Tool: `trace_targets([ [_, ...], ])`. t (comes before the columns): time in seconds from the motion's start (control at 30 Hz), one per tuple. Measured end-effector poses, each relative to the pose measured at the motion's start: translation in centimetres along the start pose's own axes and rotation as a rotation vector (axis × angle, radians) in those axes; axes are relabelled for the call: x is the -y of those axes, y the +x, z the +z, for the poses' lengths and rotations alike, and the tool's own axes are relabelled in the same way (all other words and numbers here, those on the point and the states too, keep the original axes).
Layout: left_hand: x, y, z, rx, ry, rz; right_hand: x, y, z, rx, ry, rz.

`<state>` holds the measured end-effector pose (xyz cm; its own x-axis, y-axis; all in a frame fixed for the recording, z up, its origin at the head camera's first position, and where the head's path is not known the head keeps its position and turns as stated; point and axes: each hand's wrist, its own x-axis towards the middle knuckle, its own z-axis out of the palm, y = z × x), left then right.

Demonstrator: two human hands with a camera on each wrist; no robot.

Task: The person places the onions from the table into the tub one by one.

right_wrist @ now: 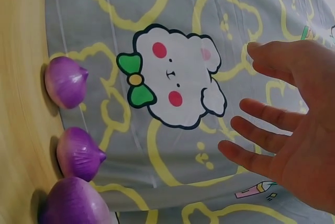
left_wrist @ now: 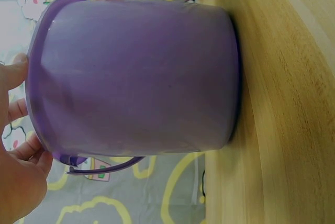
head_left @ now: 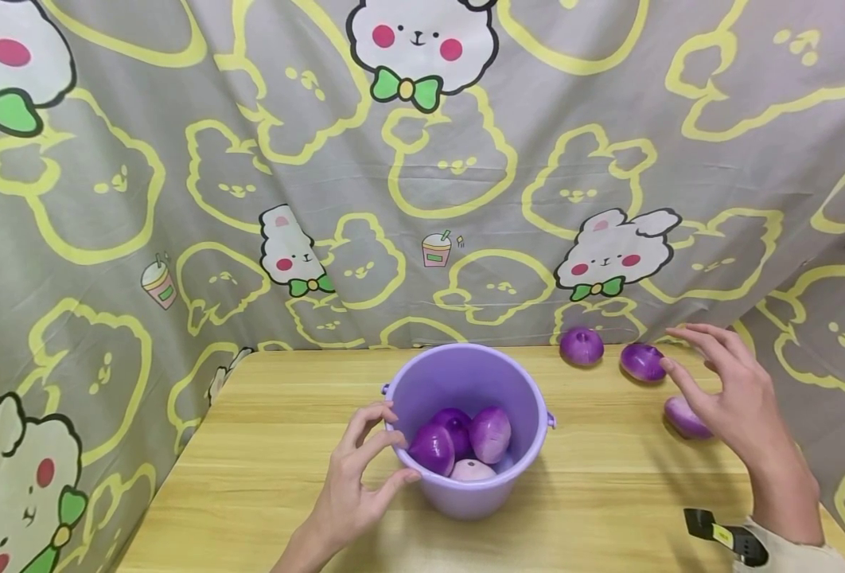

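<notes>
A light purple bucket (head_left: 465,493) stands upright on the table. Several onions (head_left: 490,435), glossy purple with one paler end showing, lie inside it. My left hand (head_left: 354,469) holds the bucket's near left rim, thumb and fingers spread along the edge; the left wrist view shows the bucket's side wall (left_wrist: 141,77). On the right, my right hand (head_left: 734,390) is raised above the table with its fingers spread and nothing in them. Near it are three purple onions: one by the curtain (head_left: 582,347), one near the fingertips (head_left: 643,363), and one partly hidden beneath the hand (head_left: 686,419).
The wooden table (head_left: 272,446) runs back to a grey curtain (head_left: 365,183) printed with yellow outlines and white rabbits. The bucket's thin handle (left_wrist: 107,169) hangs at its side. A black strap (head_left: 726,537) is on the right wrist.
</notes>
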<state>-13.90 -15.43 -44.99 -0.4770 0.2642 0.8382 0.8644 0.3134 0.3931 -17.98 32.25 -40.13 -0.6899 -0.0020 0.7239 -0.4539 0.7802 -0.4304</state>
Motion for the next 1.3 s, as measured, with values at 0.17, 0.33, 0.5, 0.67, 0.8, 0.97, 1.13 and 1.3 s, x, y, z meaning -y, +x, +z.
trace_targets([
  [0.17, -0.1, 0.1, 0.0, 0.003, -0.002, -0.002, -0.5, -0.2, 0.0, 0.008, -0.017, 0.015],
  [0.33, -0.2, 0.2, 0.0, 0.002, -0.006, 0.003, -1.2, -0.5, 0.2, 0.039, -0.031, 0.058],
  [0.5, -0.3, 0.2, -0.1, 0.002, -0.006, 0.001, -1.9, -0.8, 0.3, 0.062, -0.041, 0.081],
  [0.67, -0.3, 0.2, -0.1, 0.001, -0.003, -0.001, -2.4, -0.8, 0.3, 0.075, -0.055, 0.084],
  [0.8, -0.4, 0.3, -0.1, 0.000, -0.003, 0.001, -2.9, -1.0, 0.2, 0.096, -0.076, 0.089],
  [0.97, -0.6, 0.5, -0.1, -0.002, -0.005, 0.004, -3.4, -1.2, 0.1, 0.143, -0.092, 0.119],
  [1.13, -0.8, 0.7, -0.1, -0.005, -0.006, 0.006, -4.2, -1.4, 0.2, 0.185, -0.083, 0.153],
  [1.3, -0.8, 0.7, -0.2, -0.007, -0.004, 0.006, -4.8, -1.7, 0.2, 0.227, -0.104, 0.179],
])
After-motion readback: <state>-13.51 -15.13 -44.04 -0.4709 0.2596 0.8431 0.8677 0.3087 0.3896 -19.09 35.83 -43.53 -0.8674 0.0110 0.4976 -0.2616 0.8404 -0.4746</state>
